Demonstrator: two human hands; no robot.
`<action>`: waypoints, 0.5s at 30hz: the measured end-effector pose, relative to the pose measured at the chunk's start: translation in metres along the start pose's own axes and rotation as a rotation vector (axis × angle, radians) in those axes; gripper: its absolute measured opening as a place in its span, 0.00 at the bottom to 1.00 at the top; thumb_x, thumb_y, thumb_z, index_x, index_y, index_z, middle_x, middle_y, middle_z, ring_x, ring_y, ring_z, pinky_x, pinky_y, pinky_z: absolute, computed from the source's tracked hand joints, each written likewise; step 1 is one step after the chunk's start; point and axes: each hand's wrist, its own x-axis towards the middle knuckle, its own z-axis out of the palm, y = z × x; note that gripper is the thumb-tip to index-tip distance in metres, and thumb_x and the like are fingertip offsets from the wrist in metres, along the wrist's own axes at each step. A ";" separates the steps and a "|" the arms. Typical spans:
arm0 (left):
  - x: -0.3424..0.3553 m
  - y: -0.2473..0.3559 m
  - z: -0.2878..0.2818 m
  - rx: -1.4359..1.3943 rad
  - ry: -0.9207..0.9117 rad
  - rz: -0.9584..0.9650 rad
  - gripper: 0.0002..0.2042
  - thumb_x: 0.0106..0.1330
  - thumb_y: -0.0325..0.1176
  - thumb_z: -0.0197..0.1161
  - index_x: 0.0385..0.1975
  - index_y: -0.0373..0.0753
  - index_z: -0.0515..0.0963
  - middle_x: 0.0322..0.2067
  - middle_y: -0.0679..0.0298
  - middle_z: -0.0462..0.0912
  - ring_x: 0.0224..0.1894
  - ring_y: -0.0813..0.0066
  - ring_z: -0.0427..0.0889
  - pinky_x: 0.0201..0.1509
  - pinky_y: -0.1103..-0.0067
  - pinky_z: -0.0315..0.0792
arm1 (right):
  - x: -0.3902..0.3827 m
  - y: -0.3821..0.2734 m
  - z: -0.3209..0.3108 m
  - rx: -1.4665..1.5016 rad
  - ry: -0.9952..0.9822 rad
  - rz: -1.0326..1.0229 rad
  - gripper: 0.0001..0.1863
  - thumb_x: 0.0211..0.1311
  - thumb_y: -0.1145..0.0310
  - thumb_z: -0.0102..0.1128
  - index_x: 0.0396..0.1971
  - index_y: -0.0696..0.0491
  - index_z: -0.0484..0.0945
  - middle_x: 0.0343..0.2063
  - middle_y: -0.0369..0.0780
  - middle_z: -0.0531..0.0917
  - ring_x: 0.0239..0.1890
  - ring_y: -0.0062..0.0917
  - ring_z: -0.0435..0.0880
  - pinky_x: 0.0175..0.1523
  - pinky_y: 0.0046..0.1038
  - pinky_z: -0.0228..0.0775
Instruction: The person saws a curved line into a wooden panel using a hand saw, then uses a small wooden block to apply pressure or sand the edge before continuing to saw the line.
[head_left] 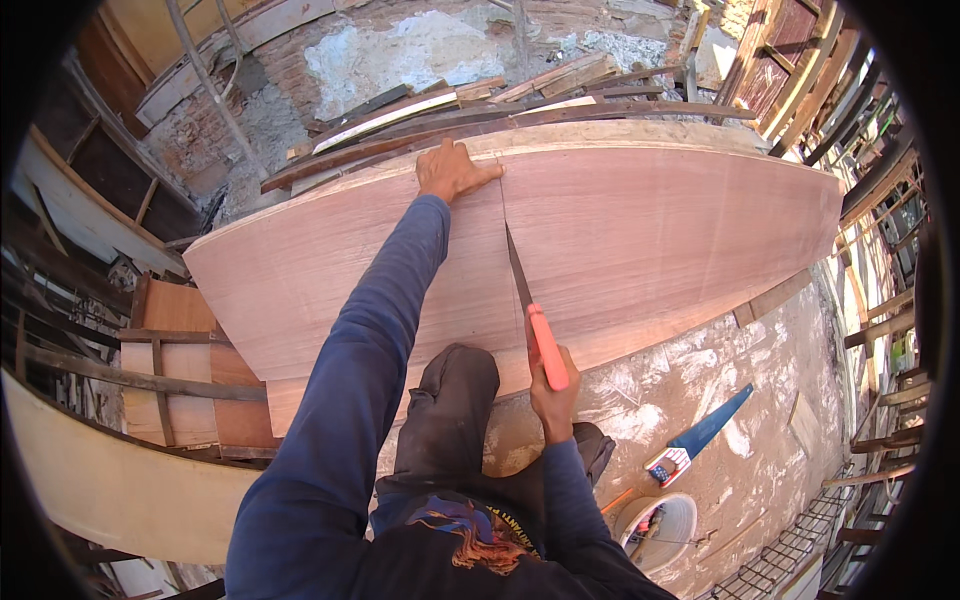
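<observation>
Pinkish plywood (680, 230) lies under the left hand (452, 172), its fingers bent at the far edge, thumb spread rightward. Nearer than that thumb, the right hand (555, 403) has fingers wrapped round an orange-handled saw (545, 345) (a blue saw (712, 420) rests to their right).

navy sleeves (350, 330), printed shirt (470, 535), dark trousers (450, 410)

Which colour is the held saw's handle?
The handle is orange-red, best seen in the head view.
</observation>
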 end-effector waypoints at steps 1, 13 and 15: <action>-0.003 0.001 -0.004 -0.003 -0.022 0.000 0.47 0.46 0.75 0.59 0.49 0.32 0.82 0.53 0.49 0.80 0.57 0.53 0.78 0.56 0.62 0.73 | 0.040 0.010 0.030 0.034 -0.046 -0.022 0.10 0.55 0.78 0.57 0.38 0.59 0.78 0.24 0.50 0.81 0.28 0.38 0.85 0.35 0.33 0.74; 0.024 -0.008 0.015 0.022 -0.136 -0.045 0.47 0.48 0.76 0.57 0.49 0.33 0.83 0.52 0.49 0.80 0.56 0.52 0.80 0.54 0.60 0.73 | -0.116 -0.006 -0.067 -0.138 0.009 -0.059 0.22 0.50 0.80 0.54 0.49 0.60 0.79 0.33 0.49 0.86 0.33 0.35 0.89 0.40 0.29 0.78; 0.017 -0.003 0.011 0.012 -0.105 -0.018 0.46 0.47 0.75 0.57 0.49 0.33 0.83 0.52 0.49 0.80 0.56 0.52 0.79 0.54 0.60 0.73 | -0.049 -0.006 -0.028 -0.039 0.044 -0.060 0.18 0.51 0.80 0.55 0.45 0.60 0.79 0.28 0.48 0.84 0.28 0.35 0.86 0.37 0.30 0.76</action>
